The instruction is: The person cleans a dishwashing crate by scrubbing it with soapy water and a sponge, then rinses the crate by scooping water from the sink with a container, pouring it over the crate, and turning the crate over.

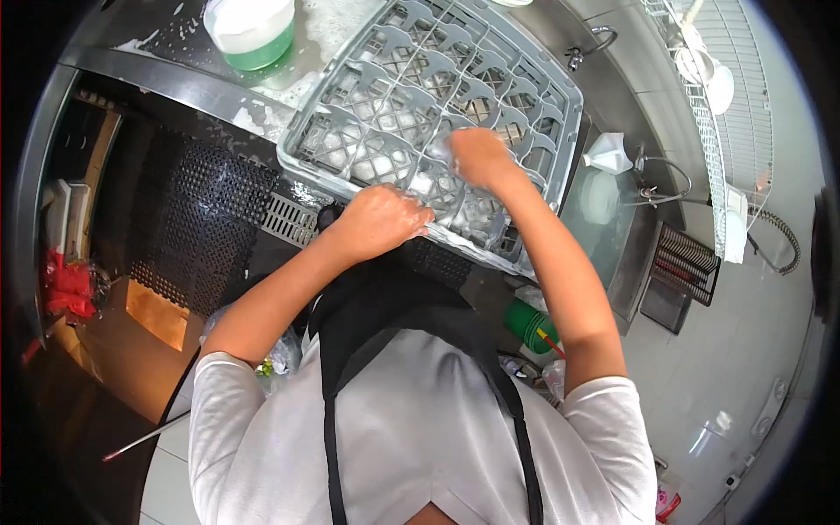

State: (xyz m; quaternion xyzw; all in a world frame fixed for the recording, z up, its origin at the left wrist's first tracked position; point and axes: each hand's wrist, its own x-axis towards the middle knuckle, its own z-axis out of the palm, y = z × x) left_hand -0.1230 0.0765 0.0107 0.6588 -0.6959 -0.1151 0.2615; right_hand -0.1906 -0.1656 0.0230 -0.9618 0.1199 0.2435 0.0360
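A grey plastic dishwasher rack with square compartments lies tilted in view at the sink counter, its near half covered in white suds. My left hand is closed at the rack's near edge, with foam on its fingers. My right hand is closed above the middle compartments and slightly blurred. Something pale and foamy shows by its fingers, too smeared to name. A container of green liquid topped with thick foam stands on the counter left of the rack.
A steel counter runs along the left, wet with suds. To the right are a water-filled sink, a faucet and a wire wall shelf with dishes. A green bucket sits below, and a black perforated mat covers the floor.
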